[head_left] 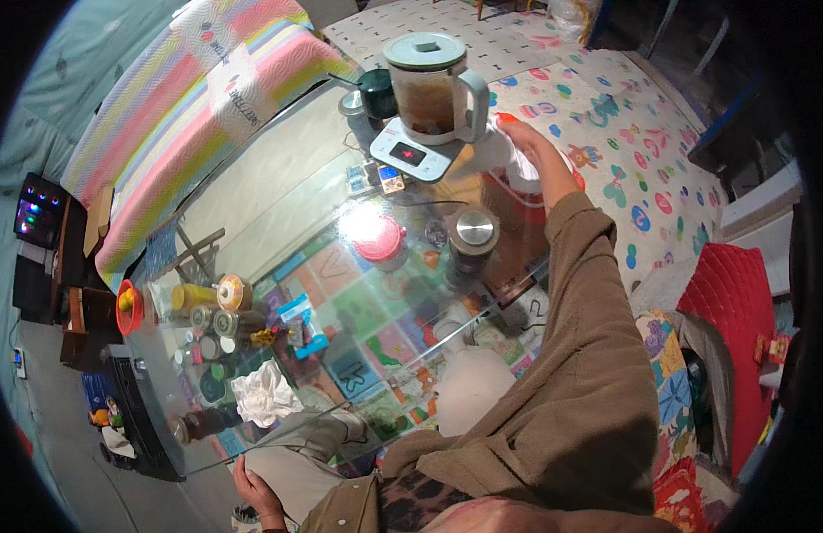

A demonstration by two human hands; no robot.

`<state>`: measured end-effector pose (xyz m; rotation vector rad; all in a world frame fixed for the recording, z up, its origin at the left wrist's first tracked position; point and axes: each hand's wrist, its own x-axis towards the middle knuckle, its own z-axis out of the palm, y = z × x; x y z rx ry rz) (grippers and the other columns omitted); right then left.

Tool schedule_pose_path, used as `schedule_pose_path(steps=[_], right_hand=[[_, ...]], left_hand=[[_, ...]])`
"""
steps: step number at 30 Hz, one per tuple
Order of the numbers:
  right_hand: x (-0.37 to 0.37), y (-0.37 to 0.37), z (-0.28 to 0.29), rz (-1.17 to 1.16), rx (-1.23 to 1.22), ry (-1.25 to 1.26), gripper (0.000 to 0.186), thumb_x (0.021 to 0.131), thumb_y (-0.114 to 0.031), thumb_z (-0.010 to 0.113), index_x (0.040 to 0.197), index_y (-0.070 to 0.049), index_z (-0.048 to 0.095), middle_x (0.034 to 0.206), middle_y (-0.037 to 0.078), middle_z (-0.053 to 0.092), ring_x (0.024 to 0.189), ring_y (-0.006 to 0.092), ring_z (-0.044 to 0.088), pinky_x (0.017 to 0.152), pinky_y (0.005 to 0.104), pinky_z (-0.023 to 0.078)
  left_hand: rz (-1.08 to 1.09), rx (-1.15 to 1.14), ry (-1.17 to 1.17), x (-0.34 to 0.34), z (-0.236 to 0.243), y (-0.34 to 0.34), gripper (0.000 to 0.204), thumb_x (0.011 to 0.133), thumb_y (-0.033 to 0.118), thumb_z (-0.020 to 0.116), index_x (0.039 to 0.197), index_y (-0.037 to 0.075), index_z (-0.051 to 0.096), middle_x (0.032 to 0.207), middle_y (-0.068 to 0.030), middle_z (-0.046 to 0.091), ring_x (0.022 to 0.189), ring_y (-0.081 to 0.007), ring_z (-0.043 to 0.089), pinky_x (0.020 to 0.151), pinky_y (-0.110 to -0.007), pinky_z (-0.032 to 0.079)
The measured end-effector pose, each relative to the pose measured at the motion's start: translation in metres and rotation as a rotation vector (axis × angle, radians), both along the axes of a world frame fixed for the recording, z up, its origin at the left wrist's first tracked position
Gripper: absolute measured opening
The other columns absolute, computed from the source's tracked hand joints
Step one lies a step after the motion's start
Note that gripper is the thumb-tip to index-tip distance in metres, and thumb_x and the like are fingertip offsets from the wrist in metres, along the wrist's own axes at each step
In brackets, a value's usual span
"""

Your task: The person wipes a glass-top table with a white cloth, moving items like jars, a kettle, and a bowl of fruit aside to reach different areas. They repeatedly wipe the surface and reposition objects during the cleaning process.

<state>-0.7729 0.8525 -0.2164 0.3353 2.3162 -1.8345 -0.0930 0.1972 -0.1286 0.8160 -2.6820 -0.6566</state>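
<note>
My right hand (534, 147) grips a white cloth (511, 169), blurred at its lower part, beside a lidded glass kettle (429, 95) on a white electronic base (392, 164). Something red lies partly hidden by that hand. Low at the left, by the glass table’s near edge, my left hand (256, 489) is open, its fingers slightly bent, holding nothing visible. Between my hands are a pink lidded container (379, 240), a steel-lidded jar (472, 244) and a crumpled white tissue (262, 397).
Several jars (232, 324) and an orange bowl (130, 302) crowd the left of the glass table (367, 338). A dark pot (376, 89) sits behind the kettle. Beyond are a striped padded sofa (149, 160), a patterned floor mat (607, 151) and, at right, a red cushion (727, 346).
</note>
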Motion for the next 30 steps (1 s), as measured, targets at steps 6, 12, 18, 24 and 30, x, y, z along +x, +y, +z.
schedule_pose_path(steps=[6, 12, 18, 24, 30], right_hand=[[-0.034, -0.002, -0.025, 0.061, -0.197, -0.034, 0.044, 0.098, -0.041, 0.059, 0.115, 0.000, 0.066, 0.114, 0.015, 0.068, 0.101, 0.0226, 0.063, 0.092, 0.0375, 0.047], [0.016, -0.004, -0.002, 0.043, -0.094, -0.069, 0.039, 0.098, -0.039, 0.057, 0.101, -0.003, 0.069, 0.094, 0.002, 0.065, 0.084, 0.0156, 0.058, 0.079, 0.0322, 0.045], [0.055, 0.011, 0.003, 0.109, 0.211, 0.074, 0.051, 0.104, -0.039, 0.047, 0.110, 0.008, 0.065, 0.098, 0.007, 0.066, 0.088, 0.0158, 0.057, 0.080, 0.0360, 0.047], [0.084, 0.042, -0.014, 0.170, 0.162, 0.055, 0.052, 0.106, -0.041, 0.043, 0.110, 0.004, 0.068, 0.093, 0.007, 0.070, 0.084, 0.0144, 0.061, 0.078, 0.0337, 0.049], [0.159, 0.089, -0.004, 0.132, 0.115, -0.149, 0.046, 0.106, -0.039, 0.045, 0.108, 0.001, 0.068, 0.092, 0.008, 0.072, 0.084, 0.0158, 0.066, 0.075, 0.0323, 0.051]], left_hand=[[0.022, -0.015, -0.018, -0.005, 0.005, 0.005, 0.040, 0.102, 0.019, 0.043, 0.129, -0.005, 0.059, 0.129, -0.0222, 0.061, 0.120, -0.0358, 0.057, 0.106, -0.043, 0.041], [0.033, -0.055, -0.013, -0.004, 0.009, 0.006, 0.039, 0.099, 0.014, 0.042, 0.128, -0.006, 0.059, 0.128, -0.0226, 0.061, 0.119, -0.0369, 0.057, 0.105, -0.043, 0.042], [0.011, -0.145, -0.009, -0.001, 0.007, 0.003, 0.038, 0.100, 0.015, 0.043, 0.127, -0.006, 0.060, 0.126, -0.0223, 0.063, 0.116, -0.0369, 0.059, 0.103, -0.043, 0.044], [0.008, -0.137, 0.018, -0.002, 0.006, 0.006, 0.038, 0.100, 0.016, 0.045, 0.126, -0.006, 0.061, 0.125, -0.0222, 0.063, 0.115, -0.0365, 0.060, 0.103, -0.043, 0.044], [0.017, -0.139, 0.022, -0.001, 0.002, 0.004, 0.038, 0.100, 0.015, 0.044, 0.126, -0.007, 0.061, 0.125, -0.0220, 0.064, 0.114, -0.0363, 0.060, 0.103, -0.043, 0.044]])
